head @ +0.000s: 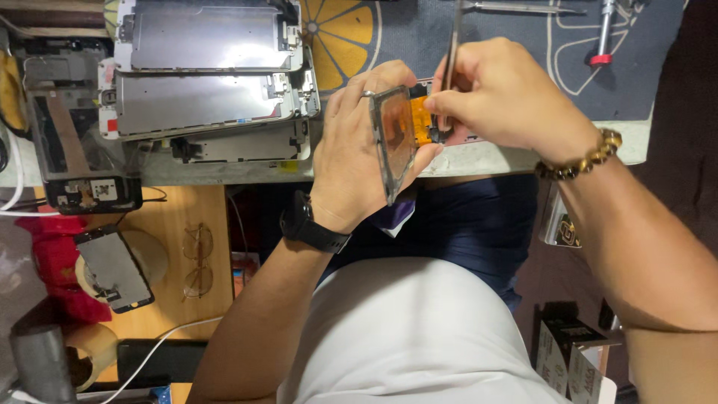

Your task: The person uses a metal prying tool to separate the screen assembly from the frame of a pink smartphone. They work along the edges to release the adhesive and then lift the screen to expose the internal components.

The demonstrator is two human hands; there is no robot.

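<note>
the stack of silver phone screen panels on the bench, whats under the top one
Under the top silver panel lie two more silver panels, fanned so their lower edges show, on the grey bench edge. Their covered parts cannot be seen.

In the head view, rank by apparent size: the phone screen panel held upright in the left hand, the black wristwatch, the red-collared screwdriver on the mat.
1. Screen panel, largest, though seen edge-on and near the camera.
2 and 3. Wristwatch and screwdriver: too alike to rank; the screwdriver lies farther away and is cut off at the top.
</note>
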